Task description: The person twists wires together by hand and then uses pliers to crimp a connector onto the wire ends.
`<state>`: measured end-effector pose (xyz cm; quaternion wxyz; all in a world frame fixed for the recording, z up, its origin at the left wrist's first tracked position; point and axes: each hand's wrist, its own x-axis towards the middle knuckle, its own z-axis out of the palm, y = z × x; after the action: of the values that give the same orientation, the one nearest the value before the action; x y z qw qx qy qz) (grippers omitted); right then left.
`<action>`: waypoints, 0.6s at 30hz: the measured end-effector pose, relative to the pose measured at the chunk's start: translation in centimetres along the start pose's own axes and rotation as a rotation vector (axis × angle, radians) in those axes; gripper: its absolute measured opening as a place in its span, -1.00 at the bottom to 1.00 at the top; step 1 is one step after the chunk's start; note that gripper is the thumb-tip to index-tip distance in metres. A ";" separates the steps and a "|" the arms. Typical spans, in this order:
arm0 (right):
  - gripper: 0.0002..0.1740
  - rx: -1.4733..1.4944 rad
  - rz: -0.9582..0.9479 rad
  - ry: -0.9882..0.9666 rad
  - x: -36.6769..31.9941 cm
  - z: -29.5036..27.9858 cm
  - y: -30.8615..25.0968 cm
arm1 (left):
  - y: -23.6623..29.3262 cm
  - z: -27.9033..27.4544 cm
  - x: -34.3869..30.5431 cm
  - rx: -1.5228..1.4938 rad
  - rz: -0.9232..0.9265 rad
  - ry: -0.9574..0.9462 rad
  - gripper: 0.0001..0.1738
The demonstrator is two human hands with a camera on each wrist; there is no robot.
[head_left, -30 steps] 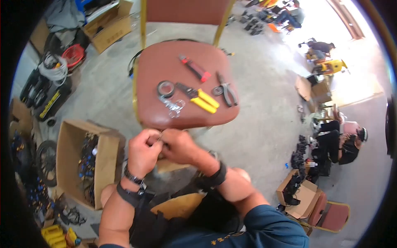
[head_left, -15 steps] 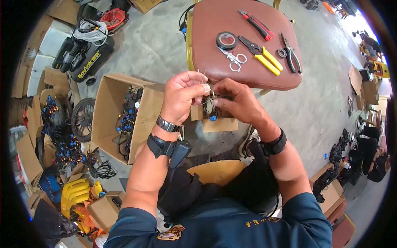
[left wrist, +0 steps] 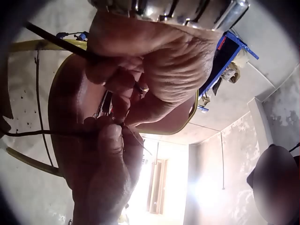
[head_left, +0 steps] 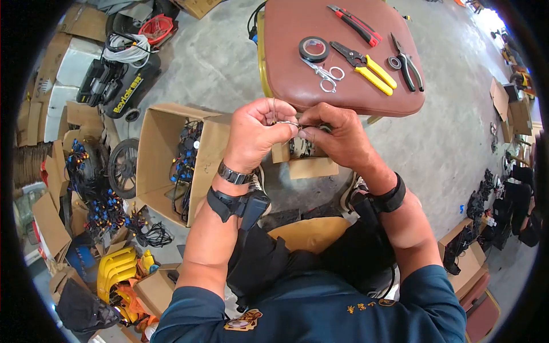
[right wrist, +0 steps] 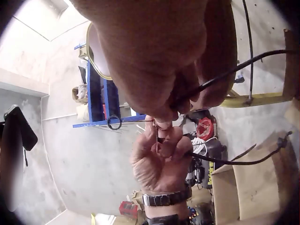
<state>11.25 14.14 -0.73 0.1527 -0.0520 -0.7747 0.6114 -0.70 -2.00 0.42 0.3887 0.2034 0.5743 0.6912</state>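
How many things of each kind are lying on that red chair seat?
Tape roll: 1
Scissors: 1
Plier-type tools: 3, namely yellow pliers, red pliers, black pliers
Small ring: 1
Total: 6 things on the chair seat

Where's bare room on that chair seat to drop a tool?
Left third of the seat, between its left edge and the tape roll, is bare. So is the front strip below the yellow-handled pliers. Crowded: centre to right, with scissors, red-handled cutter and black pliers. The left hand and right hand pinch a wire by the front edge.
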 end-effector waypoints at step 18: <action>-0.85 -0.148 -0.071 -0.064 0.1 -0.7 -0.9 | 0.4 -0.2 0.0 0.081 -0.015 -0.022 -0.69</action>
<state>11.50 14.58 0.31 0.1450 -0.0160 -0.8238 0.5478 -0.98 -2.18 0.78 0.3918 0.2224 0.5990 0.6620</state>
